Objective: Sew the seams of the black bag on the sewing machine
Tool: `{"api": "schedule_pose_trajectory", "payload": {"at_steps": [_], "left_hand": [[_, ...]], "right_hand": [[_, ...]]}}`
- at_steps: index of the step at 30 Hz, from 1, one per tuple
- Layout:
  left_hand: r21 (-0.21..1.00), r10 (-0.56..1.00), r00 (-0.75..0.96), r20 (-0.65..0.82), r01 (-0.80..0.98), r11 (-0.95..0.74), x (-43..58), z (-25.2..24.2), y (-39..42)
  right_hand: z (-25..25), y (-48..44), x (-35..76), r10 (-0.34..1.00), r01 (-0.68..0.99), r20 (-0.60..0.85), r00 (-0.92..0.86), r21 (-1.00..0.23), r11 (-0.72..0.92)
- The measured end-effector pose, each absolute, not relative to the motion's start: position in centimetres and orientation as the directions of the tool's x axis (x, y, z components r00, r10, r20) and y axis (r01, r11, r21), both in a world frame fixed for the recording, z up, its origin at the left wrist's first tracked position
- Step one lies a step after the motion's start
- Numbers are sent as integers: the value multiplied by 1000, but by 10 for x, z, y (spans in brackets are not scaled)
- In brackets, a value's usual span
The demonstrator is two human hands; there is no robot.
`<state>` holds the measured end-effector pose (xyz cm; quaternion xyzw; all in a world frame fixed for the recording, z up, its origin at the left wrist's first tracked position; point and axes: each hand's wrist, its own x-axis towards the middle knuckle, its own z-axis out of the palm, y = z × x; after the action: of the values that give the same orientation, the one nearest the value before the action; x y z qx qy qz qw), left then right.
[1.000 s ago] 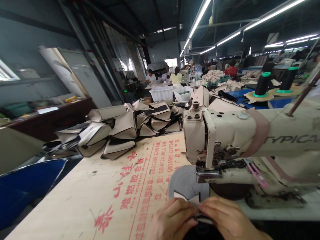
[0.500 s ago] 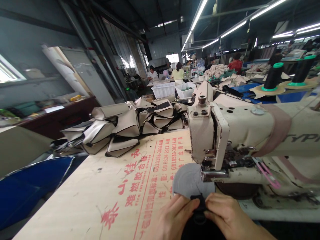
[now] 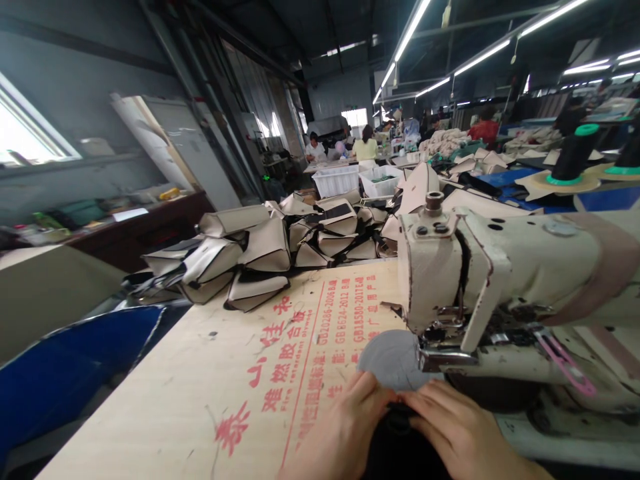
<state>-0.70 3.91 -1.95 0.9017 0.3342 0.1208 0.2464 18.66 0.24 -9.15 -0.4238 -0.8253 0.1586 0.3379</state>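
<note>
My left hand (image 3: 347, 420) and my right hand (image 3: 457, 427) are close together at the lower middle of the view. The fingers of both are closed on the upper end of a black strap (image 3: 399, 421) with a dark ring-like fitting. Below them the black material widens and runs out at the bottom edge; its full shape is hidden. Just beyond my fingertips is a round grey plate (image 3: 387, 357), beside the head of a cream sewing machine (image 3: 435, 267). The strap is apart from the needle area.
Plywood with red print (image 3: 210, 373) covers the table. Beige bags with black edging (image 3: 265, 243) are piled along its far side. A blue container (image 3: 75, 387) stands at left, black thread cones (image 3: 575, 157) at right. White baskets (image 3: 337, 180) and people are farther back.
The view has turned slightly left, so the machine and table appear farther right. My fingers have closed in over the strap's upper end, which showed more clearly before.
</note>
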Motion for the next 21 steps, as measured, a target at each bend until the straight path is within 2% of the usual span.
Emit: {"api": "schedule_pose_trajectory", "payload": {"at_steps": [2, 5, 8, 14, 18, 21], "left_hand": [[535, 681, 729, 68, 549, -642, -8, -21, 39], [550, 723, 679, 127, 559, -621, -7, -27, 37], [566, 754, 642, 138, 573, -592, -6, -32, 35], [689, 778, 623, 78, 531, -494, -1, -31, 38], [734, 821, 569, 53, 536, -418, -9, -33, 34], [814, 826, 563, -7, 483, -323, -23, -45, 25]], "right_hand": [[-91, 4, 185, 782, 608, 448, -433, -495, 621], [-93, 5, 186, 789, 628, 436, -432, -483, 610], [-91, 6, 189, 812, 605, 378, -444, -542, 583], [-78, 10, 192, 862, 512, 236, -448, -723, 464], [-81, 9, 190, 881, 530, 266, -391, -718, 451], [-84, 7, 188, 884, 522, 287, -369, -723, 453]]}}
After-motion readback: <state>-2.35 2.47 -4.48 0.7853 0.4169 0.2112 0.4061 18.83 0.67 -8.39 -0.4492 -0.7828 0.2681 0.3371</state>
